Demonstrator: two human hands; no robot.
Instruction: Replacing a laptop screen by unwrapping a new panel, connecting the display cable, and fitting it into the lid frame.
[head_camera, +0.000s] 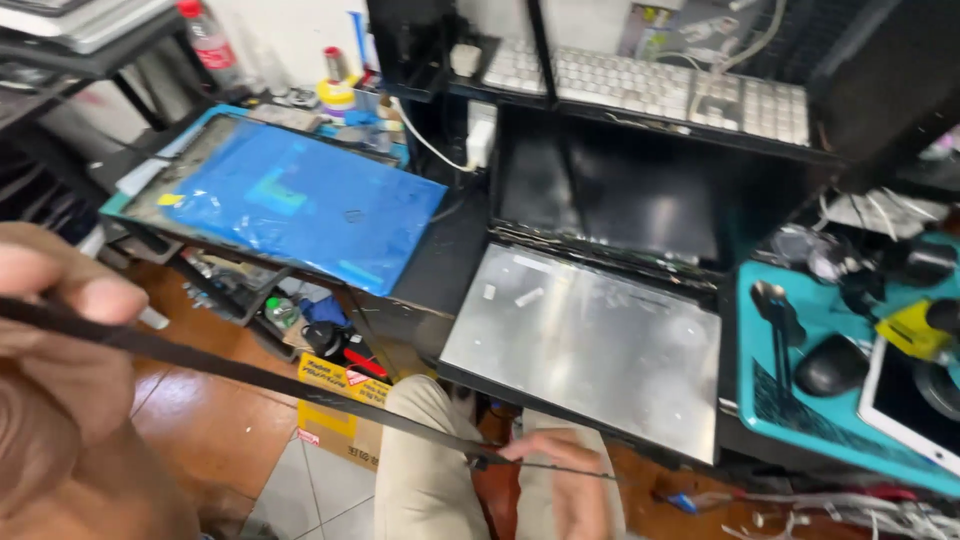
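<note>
- Black strip (260, 375): long, thin, dark, stretched taut on a diagonal from upper left down to lower middle, over the floor and the person's knee.
- Left hand (60, 350): very close to the camera, blurred, at far left; thumb and fingers pinched on the upper end of the strip.
- Right hand (560, 475): low in the middle, in front of the table edge; fingertips pinched on the lower end of the strip, where it thins to a narrow tail running right.
- Knee in beige trousers (425, 460) under the strip, just beside the right hand.
- Silver panel (590, 345): flat metal sheet lying on the dark table, small white bits stuck on its upper left part.
- Black screen (610, 200) lies behind the silver panel, touching its far edge.
- Blue sheet (300, 205) covers a flat tray at left; yellow tab on its left side.
- Teal mat (830, 400) at right holds a black mouse (830, 365), a white tablet (915, 405), a yellow-black tool (915, 330) and dark round parts; contents partly blurred.
- White keyboard (650, 85) on the shelf above the screen.
- Yellow cardboard box (345, 405) on the floor under the table, next to loose tools; what is in the box cannot be told.
- Plastic bottle (208, 40) with red cap at top left.
</note>
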